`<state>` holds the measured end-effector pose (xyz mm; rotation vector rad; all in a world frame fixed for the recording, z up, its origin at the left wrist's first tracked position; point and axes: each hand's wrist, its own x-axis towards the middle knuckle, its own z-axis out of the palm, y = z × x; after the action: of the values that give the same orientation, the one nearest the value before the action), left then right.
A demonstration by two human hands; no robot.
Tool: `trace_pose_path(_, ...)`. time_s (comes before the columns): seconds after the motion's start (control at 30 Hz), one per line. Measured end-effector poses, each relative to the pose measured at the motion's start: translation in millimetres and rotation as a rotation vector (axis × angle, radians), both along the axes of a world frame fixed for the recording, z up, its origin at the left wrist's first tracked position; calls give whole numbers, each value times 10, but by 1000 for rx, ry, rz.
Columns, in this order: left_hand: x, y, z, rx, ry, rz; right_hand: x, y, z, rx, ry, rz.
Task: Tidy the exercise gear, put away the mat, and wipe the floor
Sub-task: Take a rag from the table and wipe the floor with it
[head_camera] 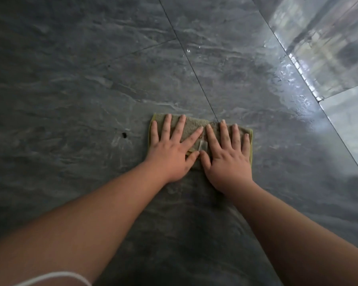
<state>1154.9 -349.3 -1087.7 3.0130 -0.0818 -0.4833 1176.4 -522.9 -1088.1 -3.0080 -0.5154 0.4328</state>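
Note:
A small olive-green cloth (194, 126) lies flat on the dark grey stone floor (81, 79), in the middle of the view. My left hand (172, 149) presses on its left half with the fingers spread. Beside it, my right hand (227, 155) presses on the right half, also flat with the fingers apart. The thumbs nearly touch over a small pale label (203, 145) on the cloth. Neither hand grips the cloth. No mat or exercise gear is in view.
The floor tiles shine wet toward the right, where bright light reflects (293, 83). A small dark spot (124, 135) marks the floor left of the cloth. A lighter surface (347, 120) borders the tiles at the far right. A thin white cord (56, 275) crosses my left forearm.

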Motion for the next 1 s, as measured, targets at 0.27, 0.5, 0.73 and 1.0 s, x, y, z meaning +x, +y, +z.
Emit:
trace_pose_path(0.27,1021,146,-17,-19,8,52,1005,203,-41,34,-23,-35)
trace_pose_path(0.5,1765,265,-9,-17,56,73,1742,351,-47,45,-8,-37)
trace_pose_path(0.73,2304,394,39,-22,110,52,2231,469,-29,34,27,-47)
trace_pose_path(1.0,2855,499,61,-17,146,31,2688,584,-2,66,-18,-70)
